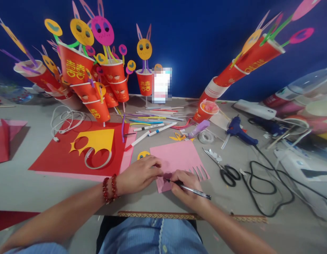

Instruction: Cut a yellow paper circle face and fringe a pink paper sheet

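Observation:
A sheet of pink paper point(176, 153) lies before me, with curved cuts along its lower right edge and a small drawn outline near its lower left corner. My right hand point(186, 187) is closed around a pen point(196, 191), its tip at the paper by that outline. At the sheet's left edge, my left hand point(142, 173) has its fingers bent together, fingertips pressing the paper close to the pen tip. Whether a small piece is under those fingertips is hidden. A yellow smiling face cutout point(143, 155) lies partly behind my left hand.
Left are red paper point(52, 155), a yellow scrap point(100, 139) and a tape roll point(89, 164). Right lie scissors point(227, 173) and a glue gun point(240, 131) with its looping cord. Markers point(162, 129), a lit phone point(161, 84) and decorated red cups point(117, 76) stand or lie behind.

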A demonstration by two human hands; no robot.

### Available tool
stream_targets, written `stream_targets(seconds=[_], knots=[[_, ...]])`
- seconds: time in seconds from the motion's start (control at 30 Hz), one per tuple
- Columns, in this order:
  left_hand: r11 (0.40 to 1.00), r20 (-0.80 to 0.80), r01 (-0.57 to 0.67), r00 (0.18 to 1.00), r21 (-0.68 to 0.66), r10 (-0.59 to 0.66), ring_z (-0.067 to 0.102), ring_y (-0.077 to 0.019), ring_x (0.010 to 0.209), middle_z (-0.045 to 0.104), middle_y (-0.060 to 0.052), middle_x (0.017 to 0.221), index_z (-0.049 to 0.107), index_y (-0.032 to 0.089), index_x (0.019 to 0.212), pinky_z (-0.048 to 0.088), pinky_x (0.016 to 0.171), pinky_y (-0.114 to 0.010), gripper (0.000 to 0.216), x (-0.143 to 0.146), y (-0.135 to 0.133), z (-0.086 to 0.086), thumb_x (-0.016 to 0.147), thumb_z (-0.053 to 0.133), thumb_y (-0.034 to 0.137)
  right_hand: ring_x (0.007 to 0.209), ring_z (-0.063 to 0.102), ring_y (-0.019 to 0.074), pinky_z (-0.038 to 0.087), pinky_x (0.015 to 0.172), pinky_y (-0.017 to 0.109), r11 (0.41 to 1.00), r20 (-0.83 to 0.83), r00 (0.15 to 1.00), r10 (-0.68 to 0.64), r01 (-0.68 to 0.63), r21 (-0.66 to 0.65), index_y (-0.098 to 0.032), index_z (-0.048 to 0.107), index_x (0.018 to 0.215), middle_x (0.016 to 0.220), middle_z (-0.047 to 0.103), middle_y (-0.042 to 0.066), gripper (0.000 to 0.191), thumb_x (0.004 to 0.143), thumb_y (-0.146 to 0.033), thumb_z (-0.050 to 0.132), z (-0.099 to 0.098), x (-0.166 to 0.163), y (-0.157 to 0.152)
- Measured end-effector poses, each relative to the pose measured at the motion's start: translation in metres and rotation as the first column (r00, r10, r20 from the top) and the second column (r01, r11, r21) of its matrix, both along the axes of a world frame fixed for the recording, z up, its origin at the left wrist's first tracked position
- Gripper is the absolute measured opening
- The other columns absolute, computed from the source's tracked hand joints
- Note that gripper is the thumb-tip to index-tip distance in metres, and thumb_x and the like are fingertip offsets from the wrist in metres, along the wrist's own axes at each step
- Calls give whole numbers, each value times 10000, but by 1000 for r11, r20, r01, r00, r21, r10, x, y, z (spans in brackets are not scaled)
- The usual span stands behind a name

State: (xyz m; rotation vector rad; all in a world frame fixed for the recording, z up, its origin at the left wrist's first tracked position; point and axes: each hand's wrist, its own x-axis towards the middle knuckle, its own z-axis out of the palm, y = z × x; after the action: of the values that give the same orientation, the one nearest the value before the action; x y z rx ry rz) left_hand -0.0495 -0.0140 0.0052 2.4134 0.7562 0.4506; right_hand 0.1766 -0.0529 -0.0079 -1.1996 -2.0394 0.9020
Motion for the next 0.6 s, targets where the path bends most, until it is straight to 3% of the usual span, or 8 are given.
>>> stream_targets(seconds=[0.6], knots=[[1000,-20,3,1000,-5,-3,530,-230,1069,572,-98,1123,610,198,1051,449,923,-354,173,-1,-1,0,977,456,170,507,473,130,316,527,234,997,5,1000,24,-24,72,-223,505,662,560,551,-32,114,749,-150,490,1,-1,1]])
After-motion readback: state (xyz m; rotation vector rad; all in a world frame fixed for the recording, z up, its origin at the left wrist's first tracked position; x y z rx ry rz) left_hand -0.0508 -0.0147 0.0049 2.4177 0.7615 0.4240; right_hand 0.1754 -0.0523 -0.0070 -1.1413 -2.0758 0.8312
